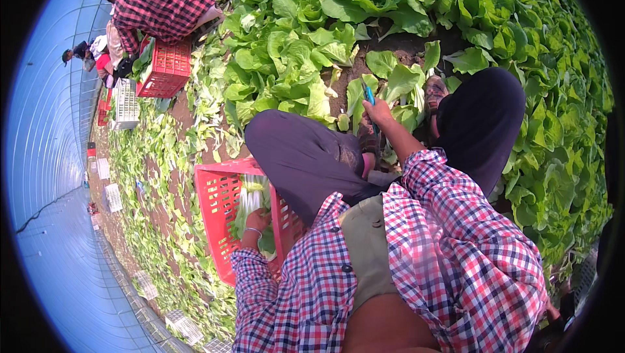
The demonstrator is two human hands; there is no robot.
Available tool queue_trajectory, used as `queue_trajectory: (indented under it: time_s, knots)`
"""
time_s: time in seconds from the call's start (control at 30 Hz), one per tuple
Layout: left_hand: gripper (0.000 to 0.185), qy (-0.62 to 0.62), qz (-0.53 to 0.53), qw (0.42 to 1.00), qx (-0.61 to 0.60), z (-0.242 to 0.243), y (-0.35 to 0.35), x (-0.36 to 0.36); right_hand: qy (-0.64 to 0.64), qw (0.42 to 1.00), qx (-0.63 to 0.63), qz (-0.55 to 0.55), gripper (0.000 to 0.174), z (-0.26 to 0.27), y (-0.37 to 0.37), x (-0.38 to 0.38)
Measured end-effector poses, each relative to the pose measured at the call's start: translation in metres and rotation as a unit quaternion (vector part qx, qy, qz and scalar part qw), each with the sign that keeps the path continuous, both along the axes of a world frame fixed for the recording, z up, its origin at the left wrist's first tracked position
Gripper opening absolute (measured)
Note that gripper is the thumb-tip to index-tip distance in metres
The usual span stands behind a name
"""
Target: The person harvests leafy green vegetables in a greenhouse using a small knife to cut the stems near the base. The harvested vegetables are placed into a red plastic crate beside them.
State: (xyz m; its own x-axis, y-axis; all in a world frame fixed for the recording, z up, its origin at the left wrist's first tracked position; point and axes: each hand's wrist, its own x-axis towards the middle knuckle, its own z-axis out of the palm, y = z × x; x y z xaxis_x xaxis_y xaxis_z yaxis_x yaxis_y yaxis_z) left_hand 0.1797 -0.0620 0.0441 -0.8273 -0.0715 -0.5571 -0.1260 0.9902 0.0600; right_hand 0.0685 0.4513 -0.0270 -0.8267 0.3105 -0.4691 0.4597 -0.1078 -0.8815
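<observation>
My left hand (259,219) is inside a red plastic crate (217,196) to the left of my knee, on a bunch of leafy greens with white stalks (251,196). The fingers lie over the bunch; whether they close round it is hard to tell. A knife or similar tool with a blue handle (369,96) is gripped in my right hand (378,110), between my shoes. Its dark metal end points away from me. Close by that hand, cut leaves (401,83) lie on the brown soil (359,67).
Dense leafy greens (552,123) grow ahead and to the right. A co-worker in a checked shirt (163,1) bends over another red crate (168,67) at the upper left, near a white crate (127,104). Loose leaves (141,167) litter the ground at left. More people are farther off.
</observation>
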Motion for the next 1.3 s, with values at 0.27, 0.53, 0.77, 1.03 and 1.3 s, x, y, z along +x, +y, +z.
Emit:
queue_trajectory:
  time_s: [0.27,0.53,0.77,1.03,1.3]
  knots:
    - [0.03,0.289,-0.085,0.953,0.028,0.181,0.084,-0.089,0.008,0.998,-0.048,-0.028,0.033,-0.007,-0.026,-0.004]
    - [0.026,0.199,-0.317,0.909,0.183,0.189,0.246,-0.189,-0.028,0.994,0.075,0.071,0.03,-0.041,-0.046,0.003]
    - [0.023,0.0,-0.444,0.863,0.24,0.138,0.339,-0.239,-0.026,0.963,0.199,0.182,0.038,-0.023,-0.047,0.007]
    - [0.067,0.097,-0.609,0.787,-0.03,0.04,0.368,-0.243,-0.066,0.968,0.177,0.167,0.041,-0.03,-0.048,-0.021]
    - [0.09,0.093,-0.535,0.817,-0.193,0.004,0.331,-0.269,-0.084,0.968,0.156,0.176,0.043,-0.048,-0.051,-0.047]
